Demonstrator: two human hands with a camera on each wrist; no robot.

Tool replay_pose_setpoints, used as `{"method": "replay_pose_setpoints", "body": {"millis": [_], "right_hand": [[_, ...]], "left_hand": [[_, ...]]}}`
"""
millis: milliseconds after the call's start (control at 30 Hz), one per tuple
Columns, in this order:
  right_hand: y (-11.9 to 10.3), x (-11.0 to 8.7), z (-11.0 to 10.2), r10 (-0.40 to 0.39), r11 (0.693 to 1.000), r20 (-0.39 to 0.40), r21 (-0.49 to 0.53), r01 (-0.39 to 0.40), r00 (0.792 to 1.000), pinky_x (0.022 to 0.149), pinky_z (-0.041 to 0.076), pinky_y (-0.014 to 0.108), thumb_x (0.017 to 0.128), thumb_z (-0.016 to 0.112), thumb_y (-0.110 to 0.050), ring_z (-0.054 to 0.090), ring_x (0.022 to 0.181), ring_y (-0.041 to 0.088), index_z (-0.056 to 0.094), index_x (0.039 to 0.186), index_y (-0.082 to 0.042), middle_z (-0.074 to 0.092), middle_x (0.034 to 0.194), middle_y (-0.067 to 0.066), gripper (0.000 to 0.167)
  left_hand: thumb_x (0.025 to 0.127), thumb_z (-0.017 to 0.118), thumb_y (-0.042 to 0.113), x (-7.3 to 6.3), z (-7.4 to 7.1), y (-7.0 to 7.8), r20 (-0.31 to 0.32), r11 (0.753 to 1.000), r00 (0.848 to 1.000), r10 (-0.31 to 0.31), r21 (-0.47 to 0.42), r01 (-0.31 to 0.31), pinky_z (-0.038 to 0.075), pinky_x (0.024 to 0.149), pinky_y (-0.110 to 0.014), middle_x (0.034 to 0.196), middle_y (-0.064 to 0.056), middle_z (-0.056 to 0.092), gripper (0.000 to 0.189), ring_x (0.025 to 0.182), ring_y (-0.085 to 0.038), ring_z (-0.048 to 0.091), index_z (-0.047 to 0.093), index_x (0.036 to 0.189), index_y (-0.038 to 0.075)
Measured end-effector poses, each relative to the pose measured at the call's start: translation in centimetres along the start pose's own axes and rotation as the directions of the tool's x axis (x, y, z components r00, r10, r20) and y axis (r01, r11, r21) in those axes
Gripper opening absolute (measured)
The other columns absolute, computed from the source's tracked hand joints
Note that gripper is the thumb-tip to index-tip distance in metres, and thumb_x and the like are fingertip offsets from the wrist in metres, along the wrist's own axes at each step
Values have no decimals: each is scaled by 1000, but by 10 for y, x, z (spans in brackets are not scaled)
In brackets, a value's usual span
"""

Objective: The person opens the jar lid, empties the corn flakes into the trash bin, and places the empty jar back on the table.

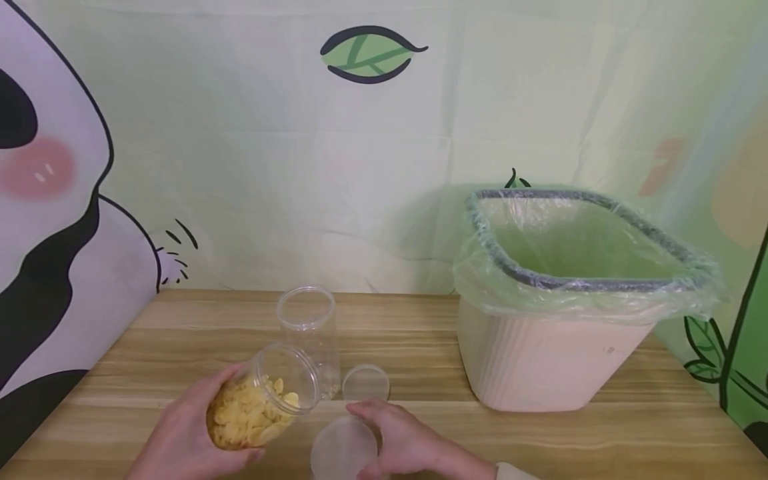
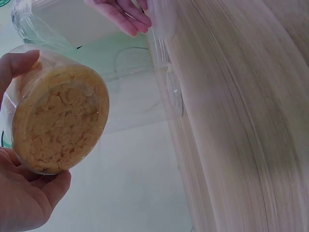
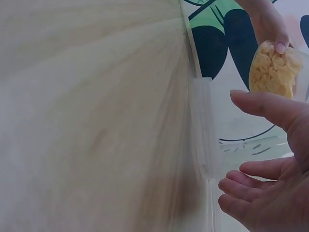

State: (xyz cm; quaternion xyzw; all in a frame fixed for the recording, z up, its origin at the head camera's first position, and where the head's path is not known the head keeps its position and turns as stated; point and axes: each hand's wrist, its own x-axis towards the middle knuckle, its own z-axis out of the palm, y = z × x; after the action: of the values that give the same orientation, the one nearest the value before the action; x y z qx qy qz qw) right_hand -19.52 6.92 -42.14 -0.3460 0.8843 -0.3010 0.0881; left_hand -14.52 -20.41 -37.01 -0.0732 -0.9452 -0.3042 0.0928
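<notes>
My left hand [image 1: 198, 427] grips a clear jar [image 1: 288, 373] partly filled with yellow flakes [image 1: 249, 413]. The jar is tilted, its open mouth towards the upper right in the head view, and the left wrist view faces its flake-covered base [image 2: 60, 121]. Close above the table, my right hand [image 1: 405, 433] has its thumb and fingers spread beside a translucent round lid [image 1: 343, 450]. A gap shows between those fingers and the lid in the right wrist view. Behind the tilted jar stands a second clear jar [image 1: 307, 310], upright and uncovered.
Another round lid [image 1: 366, 381] lies on the wooden table [image 1: 198, 333] beside the upright jar. To the right stands a pale bin [image 1: 540, 360] with a clear liner folded over its grey rim [image 1: 600, 283]. A printed cloth [image 1: 240, 133] hangs behind the table.
</notes>
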Motion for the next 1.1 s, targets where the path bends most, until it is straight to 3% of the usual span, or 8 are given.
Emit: {"method": "replay_pose_setpoints", "body": {"millis": [167, 367, 733, 967, 1100], "right_hand": [[0, -2, -6, -1, 999, 2, 46, 1, 1000, 98, 38, 30, 60, 82, -18, 46, 118, 19, 49, 129, -4, 51, 129, 7, 78], [2, -7, -14, 3, 986, 12, 167, -5, 1000, 96, 40, 30, 62, 82, -17, 47, 117, 19, 48, 131, -4, 49, 131, 7, 78], [3, -21, -31, 5, 929, 17, 370, -11, 1000, 102, 35, 37, 70, 77, -17, 42, 122, 23, 44, 132, -2, 46, 134, 10, 72], [5, -30, -42, -11, 924, -30, 382, 21, 999, 102, 34, 33, 71, 76, -19, 43, 122, 24, 44, 132, -3, 47, 134, 10, 71], [8, -36, -47, -27, 921, -66, 385, 51, 997, 102, 34, 33, 72, 75, -19, 44, 121, 25, 45, 132, -3, 48, 132, 10, 68]], "left_hand": [[47, 86, 45, 0, -1, 0, 14, 1000, 1000, -18, -8, 18, 45, 78, -44, 118, -9, 54, 99, 97, -24, 52, 44, 130, 10], [47, 86, 46, 0, -1, 1, -1, 1000, 1000, 3, 4, -3, 45, 76, -43, 117, -9, 54, 100, 97, -23, 52, 44, 129, 10], [46, 85, 48, 2, -1, 5, -13, 1000, 1000, 21, 10, -21, 45, 75, -42, 117, -9, 54, 100, 96, -23, 53, 44, 129, 9], [48, 85, 48, 4, -3, 13, 18, 999, 1000, -11, -31, 12, 45, 76, -41, 117, -7, 53, 99, 97, -22, 51, 43, 130, 11], [48, 85, 46, 5, -3, 17, 6, 999, 1000, 14, -44, -14, 45, 76, -41, 117, -7, 53, 98, 97, -21, 51, 44, 130, 11]]}}
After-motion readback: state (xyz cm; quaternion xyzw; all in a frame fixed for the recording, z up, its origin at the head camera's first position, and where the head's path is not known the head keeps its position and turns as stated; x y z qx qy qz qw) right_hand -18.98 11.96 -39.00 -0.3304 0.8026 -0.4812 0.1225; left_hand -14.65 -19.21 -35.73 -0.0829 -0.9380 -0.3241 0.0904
